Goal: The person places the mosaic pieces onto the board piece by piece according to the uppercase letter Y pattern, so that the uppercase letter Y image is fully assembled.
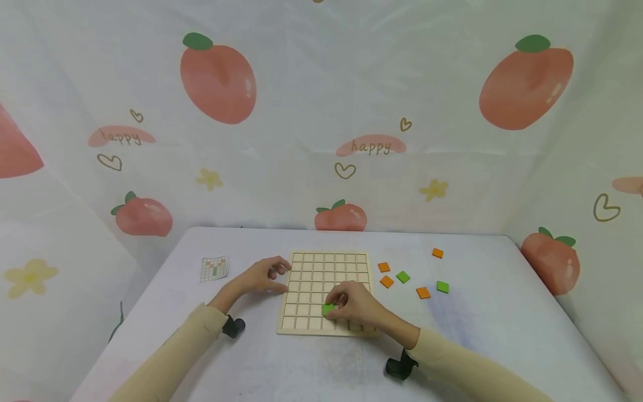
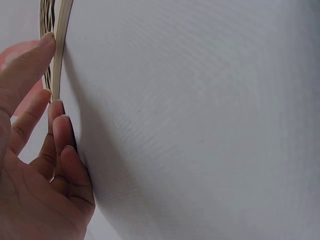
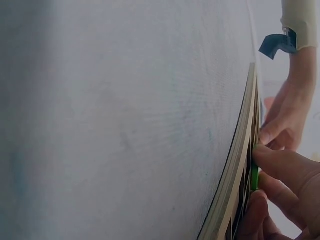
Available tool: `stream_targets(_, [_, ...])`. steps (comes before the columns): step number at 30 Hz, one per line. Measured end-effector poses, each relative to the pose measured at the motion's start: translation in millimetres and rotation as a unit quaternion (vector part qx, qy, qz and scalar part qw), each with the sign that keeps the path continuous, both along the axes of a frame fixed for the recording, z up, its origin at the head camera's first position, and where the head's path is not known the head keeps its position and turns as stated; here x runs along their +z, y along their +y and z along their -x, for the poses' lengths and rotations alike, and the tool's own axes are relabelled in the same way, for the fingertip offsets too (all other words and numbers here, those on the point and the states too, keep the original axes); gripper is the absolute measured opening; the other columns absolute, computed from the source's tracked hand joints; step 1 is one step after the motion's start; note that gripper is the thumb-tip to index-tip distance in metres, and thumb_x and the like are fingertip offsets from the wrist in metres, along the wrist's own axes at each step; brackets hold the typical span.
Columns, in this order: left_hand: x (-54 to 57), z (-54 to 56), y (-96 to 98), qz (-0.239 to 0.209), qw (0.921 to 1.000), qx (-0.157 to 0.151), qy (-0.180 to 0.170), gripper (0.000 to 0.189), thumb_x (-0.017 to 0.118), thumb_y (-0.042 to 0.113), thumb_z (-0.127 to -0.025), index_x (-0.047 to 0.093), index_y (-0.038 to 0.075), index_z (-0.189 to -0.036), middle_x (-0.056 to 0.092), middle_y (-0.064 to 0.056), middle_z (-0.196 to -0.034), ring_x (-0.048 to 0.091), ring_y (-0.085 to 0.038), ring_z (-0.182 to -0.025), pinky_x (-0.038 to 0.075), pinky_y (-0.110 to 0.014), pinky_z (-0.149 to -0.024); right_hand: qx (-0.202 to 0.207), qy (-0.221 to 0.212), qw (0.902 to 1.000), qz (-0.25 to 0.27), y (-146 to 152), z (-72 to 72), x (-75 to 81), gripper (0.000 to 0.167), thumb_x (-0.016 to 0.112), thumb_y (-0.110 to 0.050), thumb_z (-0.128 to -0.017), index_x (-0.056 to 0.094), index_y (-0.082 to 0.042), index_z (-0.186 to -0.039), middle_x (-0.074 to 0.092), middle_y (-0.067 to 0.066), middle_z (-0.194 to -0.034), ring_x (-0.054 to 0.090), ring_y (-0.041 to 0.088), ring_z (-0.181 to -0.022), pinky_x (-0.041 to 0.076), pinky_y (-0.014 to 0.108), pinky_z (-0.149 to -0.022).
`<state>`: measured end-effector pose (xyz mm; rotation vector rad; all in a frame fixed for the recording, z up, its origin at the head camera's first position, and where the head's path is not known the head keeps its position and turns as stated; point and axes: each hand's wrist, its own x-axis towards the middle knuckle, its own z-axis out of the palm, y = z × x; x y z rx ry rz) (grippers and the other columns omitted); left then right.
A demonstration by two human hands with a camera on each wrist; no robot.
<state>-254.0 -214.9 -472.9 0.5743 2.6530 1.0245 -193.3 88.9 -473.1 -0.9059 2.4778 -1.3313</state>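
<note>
A wooden grid board (image 1: 311,267) lies flat on the table, its squares divided by thin raised lines. Over its lower middle, my right hand (image 1: 355,304) pinches a green square tile (image 1: 328,309) between thumb and fingers. From the right wrist, that green tile (image 3: 254,177) appears edge-on, right at the board's surface. My left hand (image 1: 264,274) is at the board's left edge, thumb and forefinger spread apart. The left wrist view has the thumb and forefinger tips of this hand (image 2: 45,190) touching the board's edge (image 2: 61,45), with the other fingers loosely bent.
Right of the board lie several loose tiles, among them an orange tile (image 1: 423,292) and a green tile (image 1: 442,287). A small paper card (image 1: 214,268) with a coloured grid pattern lies at the left. Behind the white table (image 1: 482,312) hangs a fruit-printed curtain (image 1: 301,111).
</note>
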Motion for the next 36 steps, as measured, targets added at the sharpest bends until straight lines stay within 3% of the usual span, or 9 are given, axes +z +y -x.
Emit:
stream_targets(11, [1.3,-0.7,0.1,-0.004,0.9997,-0.020,0.016,0.049,0.087,0.017,-0.082,0.063,0.006,-0.123,0.058,-0.001,-0.101,0.052,-0.020,-0.086,0.044,-0.038,-0.078,-0.008,0.002,0.9999,-0.015,0.7,-1.9,0.1,0.018,0.088,-0.010,-0.080,0.076,-0.009,-0.092,0.064,-0.006,-0.078,0.058,0.012,-0.069,0.049,0.027,-0.063])
stream_targets(19, [0.0,0.3,-0.3,0.001,0.9998,-0.015,0.013,0.049,0.088,0.017,-0.081,0.063,0.007,-0.123,0.058,-0.001,-0.100,0.051,-0.020,-0.086,0.044,-0.037,-0.078,-0.004,-0.006,0.9999,-0.013,1.4,-0.4,0.4,0.018,0.088,-0.010,-0.079,0.075,-0.008,-0.091,0.063,-0.006,-0.077,0.057,0.012,-0.069,0.048,0.026,-0.062])
stream_targets(28, [0.6,0.1,1.1,-0.001,0.9998,-0.016,0.011,0.050,0.088,0.017,-0.081,0.063,0.007,-0.123,0.058,-0.001,-0.101,0.052,-0.019,-0.086,0.044,-0.037,-0.078,0.015,-0.042,0.9989,0.014,7.5,3.3,4.3,0.020,0.087,-0.009,-0.080,0.076,-0.006,-0.095,0.067,0.004,-0.086,0.060,0.014,-0.072,0.050,0.027,-0.067])
stream_targets(36, [0.0,0.9,-0.4,0.002,0.9998,-0.017,0.014,0.051,0.088,0.017,-0.081,0.063,0.007,-0.124,0.058,-0.001,-0.101,0.052,-0.019,-0.086,0.044,-0.037,-0.078,0.043,-0.047,0.9970,0.043,22.8,5.7,3.2,0.020,0.084,-0.013,-0.085,0.077,-0.004,-0.101,0.073,0.004,-0.097,0.066,0.020,-0.081,0.054,0.030,-0.074])
